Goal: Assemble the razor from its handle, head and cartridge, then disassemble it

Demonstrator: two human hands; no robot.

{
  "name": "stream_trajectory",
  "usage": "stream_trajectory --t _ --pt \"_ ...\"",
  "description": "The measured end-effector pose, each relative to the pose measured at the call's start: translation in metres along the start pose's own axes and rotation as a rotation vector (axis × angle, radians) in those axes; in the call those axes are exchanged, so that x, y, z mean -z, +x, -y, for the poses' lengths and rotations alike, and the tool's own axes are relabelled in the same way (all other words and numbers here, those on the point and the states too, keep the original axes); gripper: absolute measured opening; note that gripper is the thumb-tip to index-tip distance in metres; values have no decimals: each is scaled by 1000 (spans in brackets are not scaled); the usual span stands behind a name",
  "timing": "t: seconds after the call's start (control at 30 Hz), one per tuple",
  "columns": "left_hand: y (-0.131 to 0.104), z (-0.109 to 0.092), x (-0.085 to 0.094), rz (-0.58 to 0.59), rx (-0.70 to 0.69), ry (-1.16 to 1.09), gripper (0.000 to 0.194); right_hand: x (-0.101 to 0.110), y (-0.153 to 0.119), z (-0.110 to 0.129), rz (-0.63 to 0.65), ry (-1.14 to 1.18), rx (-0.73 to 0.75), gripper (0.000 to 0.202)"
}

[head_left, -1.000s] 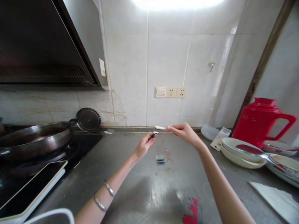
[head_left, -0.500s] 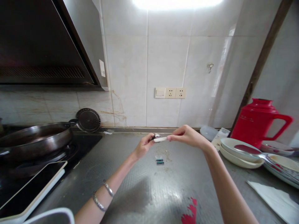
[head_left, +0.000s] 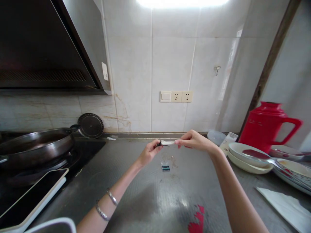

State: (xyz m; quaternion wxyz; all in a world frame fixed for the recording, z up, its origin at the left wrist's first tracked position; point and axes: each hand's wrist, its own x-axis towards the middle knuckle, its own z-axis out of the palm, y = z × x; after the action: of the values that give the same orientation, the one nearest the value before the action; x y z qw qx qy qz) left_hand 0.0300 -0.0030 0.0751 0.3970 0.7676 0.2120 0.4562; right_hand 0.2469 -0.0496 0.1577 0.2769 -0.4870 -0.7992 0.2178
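Note:
Between my hands, above the back of the grey metal counter (head_left: 143, 200), is a small white elongated object (head_left: 168, 142) with a dark part at its left end. My left hand (head_left: 150, 152) pinches the dark end. The fingertips of my right hand (head_left: 193, 141) are closed on the right end of the white object. Below them, two small dark teal pieces (head_left: 165, 168) lie side by side on the counter. What exactly the white object is cannot be made out.
A steel pan (head_left: 36, 147) stands on the black stove at left, near a white-edged tablet-like object (head_left: 36, 197). At right are a red jug (head_left: 263, 127), stacked bowls (head_left: 249, 158), plates and a white paper sheet (head_left: 286, 205). A red patch (head_left: 197, 221) marks the front.
The white object has tilted to lie more level between my hands, and less of the dark, shiny part shows at its left end. The camera view has shifted slightly.

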Motion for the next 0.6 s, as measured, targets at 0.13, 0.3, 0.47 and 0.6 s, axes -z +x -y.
stream_trajectory --t 0.13,0.3,0.47,0.6 --pt "0 3 0 6 -8 14 23 -1 1 1 -74 -4 -16 51" --pt "1 4 0 17 -22 8 23 -1 -1 5 -3 -11 -9 49" --pt "1 4 0 22 -20 26 22 -1 -2 6 -26 -30 -18 48" --pt "1 1 -1 8 -16 15 21 -1 -1 4 -57 -10 3 50"
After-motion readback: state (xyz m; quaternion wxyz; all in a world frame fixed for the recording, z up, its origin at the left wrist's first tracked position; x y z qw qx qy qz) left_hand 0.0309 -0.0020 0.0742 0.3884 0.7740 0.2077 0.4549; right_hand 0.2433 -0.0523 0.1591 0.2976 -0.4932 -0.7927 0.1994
